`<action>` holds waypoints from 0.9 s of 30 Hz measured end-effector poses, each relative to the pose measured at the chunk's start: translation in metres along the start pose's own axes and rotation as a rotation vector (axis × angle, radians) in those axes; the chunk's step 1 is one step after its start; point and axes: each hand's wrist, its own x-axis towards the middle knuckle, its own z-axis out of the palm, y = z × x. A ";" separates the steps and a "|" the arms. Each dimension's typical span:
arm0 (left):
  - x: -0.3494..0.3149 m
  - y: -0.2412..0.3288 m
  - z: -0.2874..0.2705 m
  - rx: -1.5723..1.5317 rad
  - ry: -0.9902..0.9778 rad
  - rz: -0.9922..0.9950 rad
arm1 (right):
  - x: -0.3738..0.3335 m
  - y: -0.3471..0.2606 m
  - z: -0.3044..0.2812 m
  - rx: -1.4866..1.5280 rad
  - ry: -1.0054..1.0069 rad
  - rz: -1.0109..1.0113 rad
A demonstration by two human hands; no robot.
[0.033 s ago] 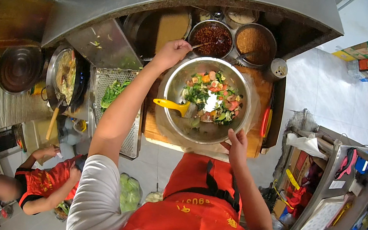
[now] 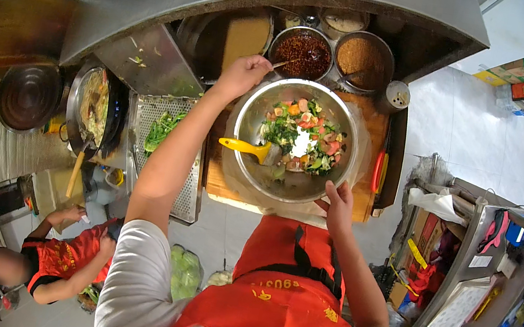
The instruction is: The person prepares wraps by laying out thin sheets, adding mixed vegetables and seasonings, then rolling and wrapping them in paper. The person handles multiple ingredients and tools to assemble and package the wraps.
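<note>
My left hand (image 2: pixel 247 75) is closed on the thin handle of a spoon (image 2: pixel 284 65). The spoon's far end dips into a pot of dark red chili oil (image 2: pixel 302 55), so its bowl is hidden. With the thumb on the rim, my right hand (image 2: pixel 336 207) grips the near right edge of a steel mixing bowl (image 2: pixel 249 102). Chopped greens, pink slices and orange pieces (image 2: pixel 310 126) lie in it, with a white powder heap (image 2: pixel 302 144) on top. A yellow-handled spatula (image 2: pixel 244 147) leans inside, its handle sticking out over the left rim.
A pot of brown ground seasoning (image 2: pixel 364 59) and a steel canister (image 2: pixel 396 96) stand behind the bowl. Under it is a wooden board (image 2: pixel 220 188). Leafy greens (image 2: pixel 162 131) lie on a perforated tray at left, beside a wok (image 2: pixel 94 108). Another person (image 2: pixel 70 256) is at lower left.
</note>
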 end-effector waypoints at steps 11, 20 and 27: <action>-0.120 0.015 0.023 0.873 0.069 0.720 | 0.003 -0.001 0.000 0.017 -0.017 -0.014; -0.119 -0.001 0.028 0.860 0.195 0.711 | 0.005 -0.001 -0.002 0.000 -0.001 -0.019; -0.028 0.024 0.020 0.845 0.416 0.368 | 0.002 -0.002 -0.001 0.002 -0.008 0.006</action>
